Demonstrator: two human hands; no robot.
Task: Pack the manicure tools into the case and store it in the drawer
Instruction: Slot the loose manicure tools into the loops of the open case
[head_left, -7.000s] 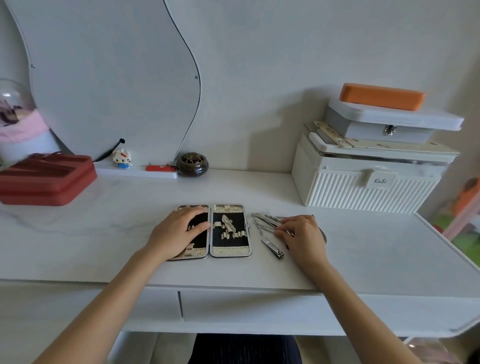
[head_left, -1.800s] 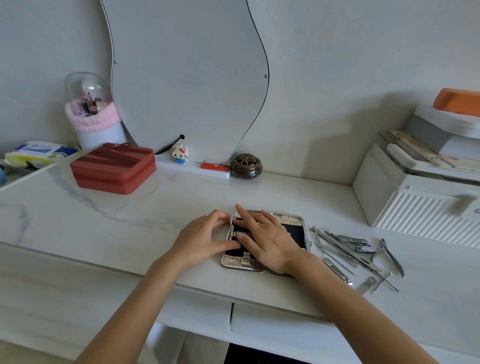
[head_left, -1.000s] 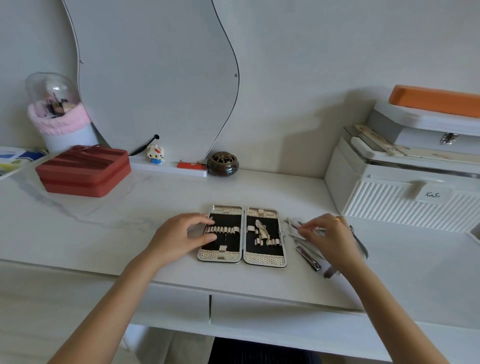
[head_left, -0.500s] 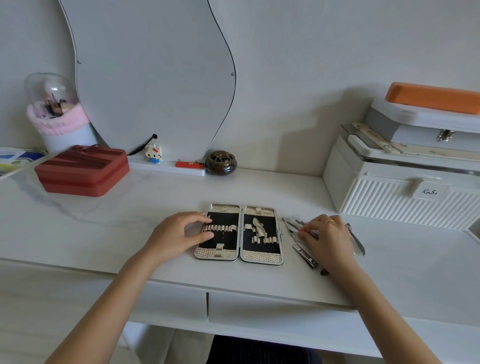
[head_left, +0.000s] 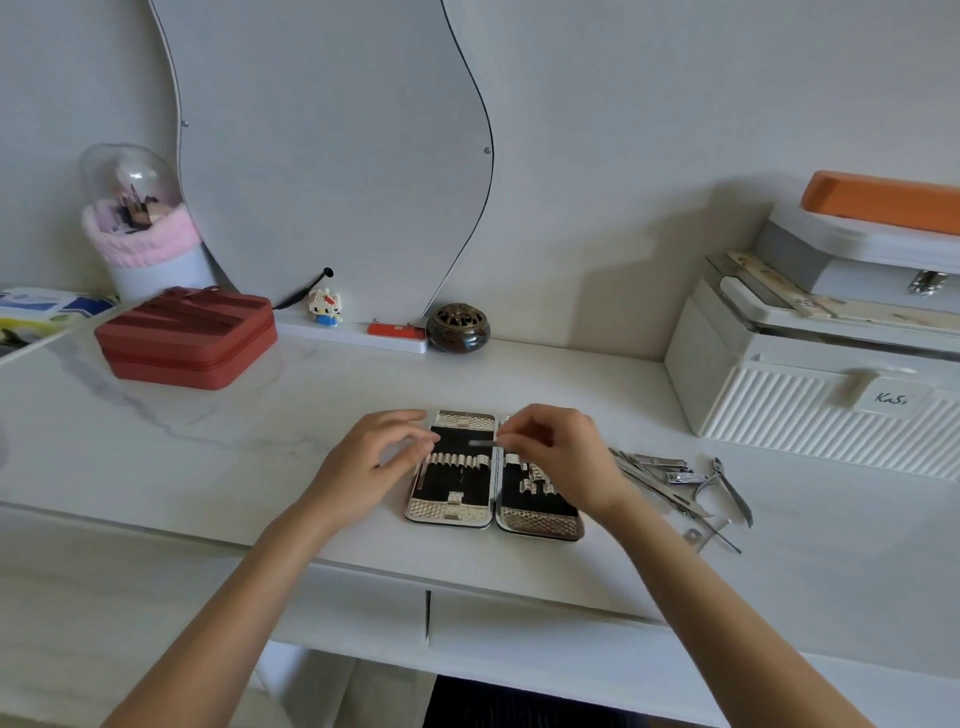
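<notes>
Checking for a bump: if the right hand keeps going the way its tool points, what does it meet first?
Probably the left hand: the right hand pinches a thin tool pointing left over the open case, toward the left fingertips. Depth is unclear.

I sit at a white marble-look surface (head_left: 218, 441) with faint grey veins. Under its front edge, at six o'clock, run two white flat drawer fronts (head_left: 545, 629) split by a thin dark gap. A plain pale grey wall (head_left: 623, 104) rises behind. At eleven o'clock a wavy-edged frameless mirror (head_left: 332, 156) stands against that wall on a narrow white base (head_left: 353, 335). Soft daylight falls evenly, casting a dim shadow on the wall at two o'clock.
</notes>
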